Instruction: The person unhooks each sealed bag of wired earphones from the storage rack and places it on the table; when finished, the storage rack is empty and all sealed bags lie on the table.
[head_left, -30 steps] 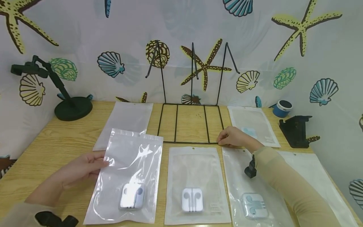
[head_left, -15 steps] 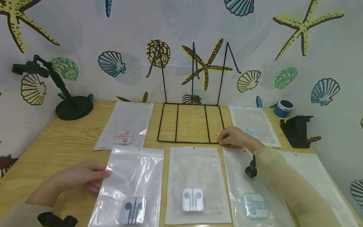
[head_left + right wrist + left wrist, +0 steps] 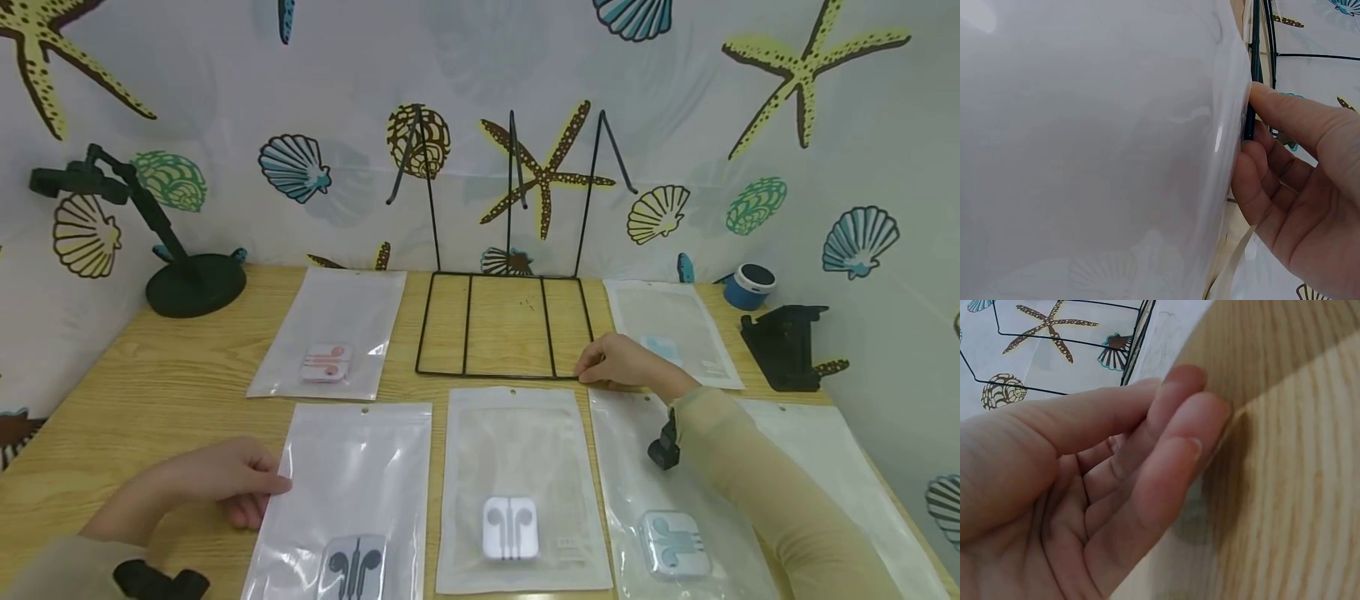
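At the front left, my left hand (image 3: pixel 225 483) pinches the left edge of a shiny white zip bag (image 3: pixel 345 467) between thumb and fingers. Inside that bag sits a clear case with dark grey earphones (image 3: pixel 352 567). The bag lies close over the table, its lower end cut off by the frame. My right hand (image 3: pixel 618 362) grips the front right corner of a black wire rack (image 3: pixel 498 377) with three upright hooks. In the right wrist view, thumb and fingertips hold the black rod (image 3: pixel 1255 50) right beside a bag (image 3: pixel 1085 137).
More bags lie around the rack: one with pink earphones (image 3: pixel 326 362) behind left, one with white earphones (image 3: pixel 510 529) in front, others at right under my forearm. A black stand (image 3: pixel 197 287), a blue jar (image 3: pixel 748 287) and a black holder (image 3: pixel 783 346) stand along the back.
My left hand has drawn the front left bag toward the near edge and lowered it, uncovering the pink earphones behind. The right hand has kept its grip on the rack.
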Demonstrator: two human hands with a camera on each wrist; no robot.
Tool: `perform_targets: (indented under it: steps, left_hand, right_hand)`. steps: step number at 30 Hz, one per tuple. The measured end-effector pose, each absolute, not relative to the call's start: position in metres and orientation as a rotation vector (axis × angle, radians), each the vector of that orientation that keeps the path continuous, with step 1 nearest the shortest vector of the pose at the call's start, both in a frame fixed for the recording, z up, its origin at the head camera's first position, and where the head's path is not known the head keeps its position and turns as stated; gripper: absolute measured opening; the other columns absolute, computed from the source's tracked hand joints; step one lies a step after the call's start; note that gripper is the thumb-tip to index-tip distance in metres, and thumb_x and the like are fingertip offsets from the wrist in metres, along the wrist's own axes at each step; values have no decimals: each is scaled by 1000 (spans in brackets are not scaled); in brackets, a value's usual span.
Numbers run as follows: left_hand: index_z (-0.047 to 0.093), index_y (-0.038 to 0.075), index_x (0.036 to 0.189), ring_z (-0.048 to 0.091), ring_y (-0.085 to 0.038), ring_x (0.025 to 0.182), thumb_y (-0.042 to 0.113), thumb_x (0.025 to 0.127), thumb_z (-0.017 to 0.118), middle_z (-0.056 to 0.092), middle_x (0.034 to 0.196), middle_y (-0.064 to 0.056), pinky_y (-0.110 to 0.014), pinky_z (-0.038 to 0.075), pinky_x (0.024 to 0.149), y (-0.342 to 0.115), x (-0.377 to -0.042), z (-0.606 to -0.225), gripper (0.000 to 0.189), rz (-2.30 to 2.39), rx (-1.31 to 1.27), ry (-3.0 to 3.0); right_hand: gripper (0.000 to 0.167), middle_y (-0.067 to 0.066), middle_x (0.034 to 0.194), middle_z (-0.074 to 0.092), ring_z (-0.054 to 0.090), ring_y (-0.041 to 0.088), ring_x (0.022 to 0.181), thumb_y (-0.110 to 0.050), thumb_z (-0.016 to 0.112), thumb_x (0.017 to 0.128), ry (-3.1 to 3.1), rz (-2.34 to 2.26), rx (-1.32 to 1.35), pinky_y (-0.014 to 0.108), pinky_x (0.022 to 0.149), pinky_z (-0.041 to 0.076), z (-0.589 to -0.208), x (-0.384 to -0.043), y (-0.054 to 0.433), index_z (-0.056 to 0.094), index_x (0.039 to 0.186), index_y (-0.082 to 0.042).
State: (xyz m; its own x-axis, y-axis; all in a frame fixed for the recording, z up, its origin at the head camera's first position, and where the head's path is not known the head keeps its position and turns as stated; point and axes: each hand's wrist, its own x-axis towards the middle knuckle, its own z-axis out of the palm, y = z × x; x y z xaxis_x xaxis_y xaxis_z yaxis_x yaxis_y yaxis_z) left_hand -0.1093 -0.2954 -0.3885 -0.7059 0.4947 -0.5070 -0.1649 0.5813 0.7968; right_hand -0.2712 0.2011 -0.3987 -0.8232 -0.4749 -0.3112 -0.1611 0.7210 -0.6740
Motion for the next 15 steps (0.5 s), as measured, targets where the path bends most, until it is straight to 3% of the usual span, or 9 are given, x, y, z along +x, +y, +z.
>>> perform_targets:
  steps: [15]
  left_hand:
    - [61,3,69,58,-12,52,24,91,58,59,61,-3,-23,50,48,-288,-115,-387,30,1024,245,2150]
  right_hand:
    - [8,1,77,65,50,14,56,-9,67,85,2445,-906,-481,25,50,44,-397,-271,200,72,90,-6]
